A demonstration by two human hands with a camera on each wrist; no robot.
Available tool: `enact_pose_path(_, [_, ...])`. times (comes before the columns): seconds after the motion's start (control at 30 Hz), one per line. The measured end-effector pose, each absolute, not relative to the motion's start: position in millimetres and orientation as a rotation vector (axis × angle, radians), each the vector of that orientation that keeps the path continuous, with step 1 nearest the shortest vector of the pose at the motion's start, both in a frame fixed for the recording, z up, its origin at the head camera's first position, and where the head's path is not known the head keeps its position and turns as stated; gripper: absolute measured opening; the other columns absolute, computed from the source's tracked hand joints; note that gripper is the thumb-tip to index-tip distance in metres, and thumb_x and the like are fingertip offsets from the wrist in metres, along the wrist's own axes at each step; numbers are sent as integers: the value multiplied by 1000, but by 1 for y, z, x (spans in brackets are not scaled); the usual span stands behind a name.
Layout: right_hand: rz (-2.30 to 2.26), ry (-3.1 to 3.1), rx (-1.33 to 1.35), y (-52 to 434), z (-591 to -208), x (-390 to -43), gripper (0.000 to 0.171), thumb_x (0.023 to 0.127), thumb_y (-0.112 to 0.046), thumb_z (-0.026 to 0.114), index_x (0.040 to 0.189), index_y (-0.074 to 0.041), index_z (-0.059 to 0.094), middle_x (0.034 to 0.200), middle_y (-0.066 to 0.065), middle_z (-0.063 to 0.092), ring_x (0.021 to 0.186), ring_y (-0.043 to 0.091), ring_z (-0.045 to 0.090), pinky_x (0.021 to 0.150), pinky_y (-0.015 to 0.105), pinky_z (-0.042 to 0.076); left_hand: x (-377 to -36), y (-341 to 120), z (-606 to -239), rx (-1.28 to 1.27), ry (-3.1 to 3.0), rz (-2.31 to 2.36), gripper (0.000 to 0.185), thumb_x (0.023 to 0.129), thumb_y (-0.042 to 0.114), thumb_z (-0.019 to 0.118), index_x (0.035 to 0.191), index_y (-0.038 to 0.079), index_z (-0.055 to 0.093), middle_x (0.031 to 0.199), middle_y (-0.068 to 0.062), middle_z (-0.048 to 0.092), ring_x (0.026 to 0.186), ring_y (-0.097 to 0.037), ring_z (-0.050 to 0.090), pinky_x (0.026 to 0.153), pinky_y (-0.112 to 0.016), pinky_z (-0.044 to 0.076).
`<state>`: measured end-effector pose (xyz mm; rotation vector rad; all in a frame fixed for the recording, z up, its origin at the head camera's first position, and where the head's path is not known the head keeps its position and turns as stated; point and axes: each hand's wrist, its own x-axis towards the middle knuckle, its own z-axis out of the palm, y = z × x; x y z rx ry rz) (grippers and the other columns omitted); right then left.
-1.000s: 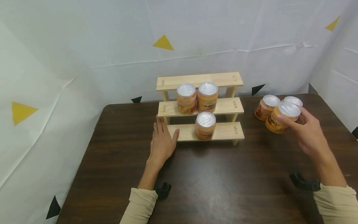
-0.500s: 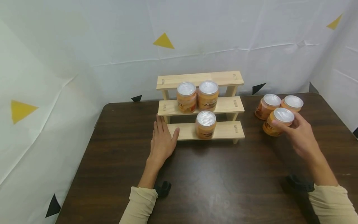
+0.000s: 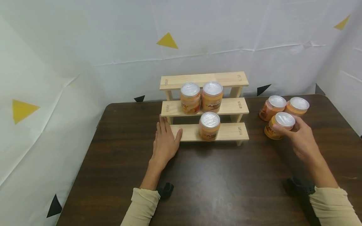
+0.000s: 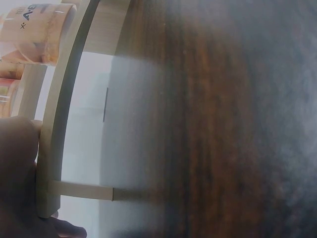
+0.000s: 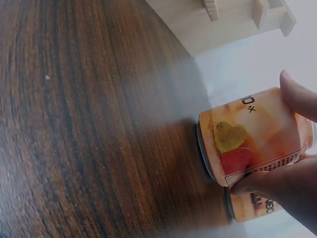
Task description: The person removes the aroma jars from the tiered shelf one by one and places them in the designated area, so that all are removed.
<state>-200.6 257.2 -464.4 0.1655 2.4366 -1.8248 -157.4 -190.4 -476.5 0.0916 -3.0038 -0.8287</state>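
A three-step wooden rack (image 3: 226, 133) stands at the back of the dark table (image 3: 220, 182). Two orange jars with silver lids (image 3: 201, 98) sit on its middle step and one jar (image 3: 209, 126) on the bottom step. My left hand (image 3: 165, 142) lies flat on the table, thumb against the rack's bottom left end (image 4: 49, 163). My right hand (image 3: 301, 138) grips an orange jar (image 3: 280, 125) by its side, its base on the table (image 5: 247, 136). Two more jars (image 3: 285, 106) stand just behind it.
White sheeting with yellow and black triangles walls in the table at the back and sides. The rack's top step (image 3: 203, 80) carries nothing. Black wrist mounts (image 3: 299, 185) show near both sleeves.
My right hand has brought its jar down from the air and slightly left until it sits on the table by the other two jars. The left hand has stayed in place.
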Motion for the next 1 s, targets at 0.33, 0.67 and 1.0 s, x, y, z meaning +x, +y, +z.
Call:
enact_pose_path(0.33, [-1736,2456,187,255,-461,-200,85,109,-31,72,176,-15,22,170,11,32,151,16,36,137,39,18,-156,-191,-474,103,-3019,-825,92,117,50,47,171,-11,3,181,-30,-7,166,-56,11,130,-65,29])
enact_pose_path(0.67, [-1830,2608,155,252,-445,-199,64,110,-25,71,167,-22,43,171,-2,47,161,11,39,117,8,35,-157,-191,-476,85,-3013,-824,92,117,49,46,171,-13,5,181,-32,-4,166,-57,12,129,-65,30])
enact_pose_path(1.0, [-1928,2664,-76,229,-416,-195,57,111,-19,67,165,-16,49,163,-3,58,155,10,50,117,11,39,-157,-190,-475,90,-3015,-801,92,117,49,47,171,-12,5,181,-32,-2,166,-56,13,129,-64,30])
